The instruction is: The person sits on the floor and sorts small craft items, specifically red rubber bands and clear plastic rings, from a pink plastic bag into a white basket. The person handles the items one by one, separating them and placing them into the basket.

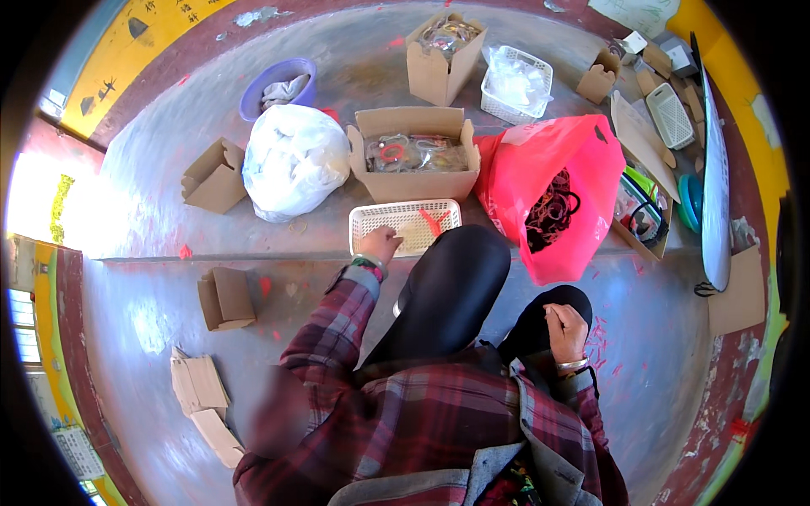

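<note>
My left hand [381,244] is at the front left corner of a low cream plastic basket [358,221], its fingers curled toward the rim. Whatever they may hold is hidden. A thin, forked red item [434,223], too small to name, lies in the basket. Over my right knee is my right hand [567,331], with its fingers drawn in; I cannot make out anything in them. Right behind the basket stands an open cardboard box [413,185] of clear-wrapped packs. To its right a big pink plastic bag [553,143] gapes open, showing dark, stringy loops [553,211].
A full white plastic bag [295,160], a purple basin [251,99] and small cardboard boxes [215,181] are on the left. Farther back stand a taller carton [430,78] and a white basket [515,110]. A step edge [278,260] crosses the floor.
</note>
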`<state>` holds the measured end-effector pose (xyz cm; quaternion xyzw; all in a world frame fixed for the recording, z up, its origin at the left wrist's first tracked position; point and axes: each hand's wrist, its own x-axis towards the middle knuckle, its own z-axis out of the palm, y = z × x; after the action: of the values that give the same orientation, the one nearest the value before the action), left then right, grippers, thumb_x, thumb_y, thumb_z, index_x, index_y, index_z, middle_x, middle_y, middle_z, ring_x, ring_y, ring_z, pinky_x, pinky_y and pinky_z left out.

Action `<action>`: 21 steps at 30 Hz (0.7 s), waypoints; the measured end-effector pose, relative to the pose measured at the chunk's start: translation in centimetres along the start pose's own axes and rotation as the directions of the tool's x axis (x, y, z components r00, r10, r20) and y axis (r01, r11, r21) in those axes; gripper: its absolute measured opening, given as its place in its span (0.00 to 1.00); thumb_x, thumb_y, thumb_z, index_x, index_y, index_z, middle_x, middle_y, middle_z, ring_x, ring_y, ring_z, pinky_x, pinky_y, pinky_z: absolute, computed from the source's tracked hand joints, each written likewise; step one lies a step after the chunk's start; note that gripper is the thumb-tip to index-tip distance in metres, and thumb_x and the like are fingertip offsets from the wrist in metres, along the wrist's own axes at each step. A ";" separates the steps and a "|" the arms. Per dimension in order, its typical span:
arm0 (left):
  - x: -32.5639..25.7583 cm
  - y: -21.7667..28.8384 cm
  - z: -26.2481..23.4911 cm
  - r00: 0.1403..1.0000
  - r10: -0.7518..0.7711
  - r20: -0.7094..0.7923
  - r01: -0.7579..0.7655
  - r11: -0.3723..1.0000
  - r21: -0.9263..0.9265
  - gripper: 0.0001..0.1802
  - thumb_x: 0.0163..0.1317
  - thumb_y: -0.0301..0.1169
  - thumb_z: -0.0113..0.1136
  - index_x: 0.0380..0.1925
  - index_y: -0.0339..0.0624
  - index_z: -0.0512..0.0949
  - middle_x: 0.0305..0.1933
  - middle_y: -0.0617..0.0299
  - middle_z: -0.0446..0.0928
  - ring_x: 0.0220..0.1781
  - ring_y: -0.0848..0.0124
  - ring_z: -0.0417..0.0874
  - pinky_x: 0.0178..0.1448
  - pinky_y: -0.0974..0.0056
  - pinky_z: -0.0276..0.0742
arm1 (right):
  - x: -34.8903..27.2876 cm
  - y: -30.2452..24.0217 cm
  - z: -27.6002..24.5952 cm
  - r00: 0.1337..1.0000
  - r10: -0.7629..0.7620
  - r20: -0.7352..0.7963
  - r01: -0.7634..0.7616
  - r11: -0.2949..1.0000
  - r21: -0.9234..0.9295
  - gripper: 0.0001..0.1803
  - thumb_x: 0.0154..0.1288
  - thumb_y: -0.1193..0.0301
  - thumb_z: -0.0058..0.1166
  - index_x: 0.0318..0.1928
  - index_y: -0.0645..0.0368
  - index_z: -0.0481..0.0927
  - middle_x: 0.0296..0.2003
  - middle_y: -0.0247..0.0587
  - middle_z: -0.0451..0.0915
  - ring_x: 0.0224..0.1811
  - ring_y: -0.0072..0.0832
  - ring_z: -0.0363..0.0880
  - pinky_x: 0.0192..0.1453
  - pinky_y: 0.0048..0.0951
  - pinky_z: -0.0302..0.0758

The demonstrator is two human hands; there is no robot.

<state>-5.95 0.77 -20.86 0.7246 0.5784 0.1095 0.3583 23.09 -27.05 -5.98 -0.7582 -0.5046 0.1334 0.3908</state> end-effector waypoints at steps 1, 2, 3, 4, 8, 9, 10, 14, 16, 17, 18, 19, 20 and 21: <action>0.7 -0.1 0.8 1.000 0.016 -0.003 -0.015 0.998 0.053 0.23 0.47 0.45 0.64 0.39 0.40 0.78 0.39 0.49 0.78 0.42 0.54 0.79 0.47 0.58 0.74 | 0.0 0.0 0.1 1.000 0.007 0.013 -0.007 1.000 -0.010 0.03 0.55 0.77 0.54 0.30 0.65 0.79 0.20 0.45 0.74 0.22 0.35 0.73 0.26 0.30 0.67; 1.7 -0.4 1.8 1.000 0.030 -0.007 -0.030 0.994 0.105 0.25 0.47 0.45 0.64 0.41 0.40 0.77 0.41 0.49 0.78 0.44 0.54 0.78 0.49 0.58 0.73 | 0.2 0.1 0.2 1.000 0.012 0.028 -0.011 1.000 -0.022 0.03 0.55 0.77 0.54 0.30 0.65 0.79 0.20 0.45 0.74 0.22 0.35 0.73 0.27 0.30 0.68; 2.6 -0.6 2.7 0.999 0.045 -0.010 -0.043 0.987 0.156 0.26 0.47 0.45 0.64 0.43 0.40 0.76 0.43 0.49 0.77 0.45 0.53 0.77 0.50 0.58 0.73 | 0.3 0.1 0.3 0.999 0.016 0.042 -0.015 0.999 -0.033 0.03 0.56 0.77 0.54 0.30 0.65 0.79 0.21 0.45 0.75 0.22 0.36 0.74 0.27 0.30 0.68; 3.3 0.7 2.9 0.998 0.003 0.066 -0.018 0.974 0.227 0.32 0.45 0.46 0.66 0.49 0.42 0.72 0.51 0.52 0.73 0.55 0.53 0.71 0.56 0.56 0.69 | 0.4 0.1 0.4 0.999 0.012 0.043 -0.010 0.999 -0.044 0.03 0.56 0.77 0.54 0.30 0.65 0.79 0.21 0.45 0.75 0.23 0.36 0.74 0.27 0.30 0.68; 4.6 3.2 4.1 0.990 -0.142 0.022 0.120 0.904 0.411 0.36 0.40 0.47 0.69 0.50 0.45 0.71 0.56 0.59 0.68 0.62 0.59 0.63 0.59 0.51 0.64 | 0.7 0.2 0.9 0.998 0.002 0.056 0.001 0.998 -0.057 0.03 0.55 0.77 0.53 0.30 0.64 0.79 0.21 0.45 0.75 0.24 0.37 0.75 0.28 0.31 0.69; 4.7 3.3 4.4 0.987 -0.161 0.022 0.139 0.904 0.403 0.35 0.40 0.46 0.69 0.49 0.45 0.71 0.55 0.58 0.68 0.62 0.59 0.64 0.59 0.51 0.64 | 0.9 0.2 1.0 0.998 0.001 0.061 0.003 0.998 -0.061 0.03 0.55 0.77 0.53 0.30 0.64 0.79 0.21 0.45 0.75 0.24 0.37 0.75 0.28 0.31 0.70; 4.4 4.1 4.0 0.984 -0.176 0.023 0.153 0.904 0.399 0.33 0.40 0.46 0.69 0.48 0.45 0.71 0.55 0.58 0.69 0.61 0.59 0.64 0.59 0.52 0.64 | 0.9 0.1 1.0 0.998 -0.007 0.063 0.012 0.997 -0.076 0.03 0.55 0.77 0.53 0.30 0.64 0.79 0.21 0.45 0.76 0.24 0.37 0.75 0.28 0.31 0.70; 4.5 3.7 5.0 0.986 -0.164 -0.038 0.166 0.911 0.377 0.29 0.41 0.41 0.68 0.44 0.44 0.72 0.52 0.58 0.69 0.58 0.59 0.66 0.58 0.53 0.65 | 1.2 -0.2 1.0 0.997 -0.022 0.072 0.030 0.993 -0.118 0.04 0.55 0.77 0.54 0.29 0.64 0.79 0.22 0.45 0.76 0.24 0.38 0.76 0.29 0.31 0.70; 4.7 3.3 5.4 0.990 -0.134 -0.053 0.144 0.911 0.387 0.26 0.44 0.39 0.65 0.44 0.44 0.72 0.50 0.57 0.72 0.56 0.58 0.69 0.57 0.53 0.65 | 1.3 -0.2 1.1 0.997 -0.024 0.075 0.033 0.992 -0.126 0.04 0.55 0.76 0.54 0.29 0.64 0.80 0.22 0.45 0.76 0.25 0.38 0.76 0.29 0.32 0.70; 4.9 3.2 5.5 0.991 -0.117 -0.061 0.132 0.910 0.394 0.25 0.45 0.38 0.63 0.44 0.44 0.72 0.49 0.57 0.73 0.56 0.58 0.70 0.57 0.53 0.65 | 1.3 -0.2 1.1 0.997 -0.027 0.075 0.037 0.991 -0.128 0.04 0.55 0.76 0.54 0.29 0.64 0.80 0.22 0.45 0.76 0.25 0.38 0.76 0.29 0.32 0.70; 5.1 2.9 5.7 0.990 -0.138 -0.009 0.131 0.916 0.380 0.23 0.47 0.38 0.62 0.44 0.44 0.72 0.47 0.56 0.74 0.54 0.57 0.72 0.56 0.53 0.65 | 1.3 -0.2 1.1 0.997 -0.031 0.075 0.040 0.991 -0.130 0.04 0.55 0.76 0.54 0.29 0.64 0.80 0.22 0.45 0.76 0.25 0.38 0.76 0.29 0.32 0.70; 5.4 2.8 5.7 0.987 -0.156 0.042 0.130 0.922 0.366 0.22 0.48 0.38 0.60 0.44 0.45 0.72 0.45 0.56 0.76 0.52 0.57 0.74 0.55 0.52 0.66 | 1.4 -0.2 1.2 0.997 -0.030 0.074 0.040 0.991 -0.129 0.04 0.55 0.76 0.54 0.29 0.64 0.80 0.22 0.45 0.77 0.25 0.38 0.76 0.29 0.32 0.70; 5.6 2.7 5.7 0.981 -0.173 0.093 0.130 0.927 0.351 0.20 0.50 0.38 0.59 0.44 0.46 0.72 0.43 0.56 0.77 0.50 0.57 0.76 0.54 0.52 0.66 | 1.3 -0.2 1.2 0.997 -0.030 0.073 0.039 0.991 -0.128 0.04 0.55 0.76 0.54 0.29 0.64 0.80 0.22 0.45 0.77 0.25 0.38 0.76 0.29 0.32 0.70; 5.8 2.7 5.7 0.980 -0.166 0.111 0.121 0.934 0.335 0.18 0.50 0.38 0.58 0.42 0.47 0.73 0.42 0.56 0.78 0.48 0.57 0.77 0.53 0.51 0.67 | 1.3 -0.2 1.2 0.997 -0.030 0.072 0.039 0.991 -0.128 0.04 0.55 0.76 0.54 0.29 0.64 0.80 0.22 0.45 0.77 0.25 0.38 0.76 0.29 0.32 0.70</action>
<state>1.14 3.59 -24.74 0.7354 0.6141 -0.0645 0.2791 22.87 -25.34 -6.42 -0.7679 -0.5385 0.1203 0.3253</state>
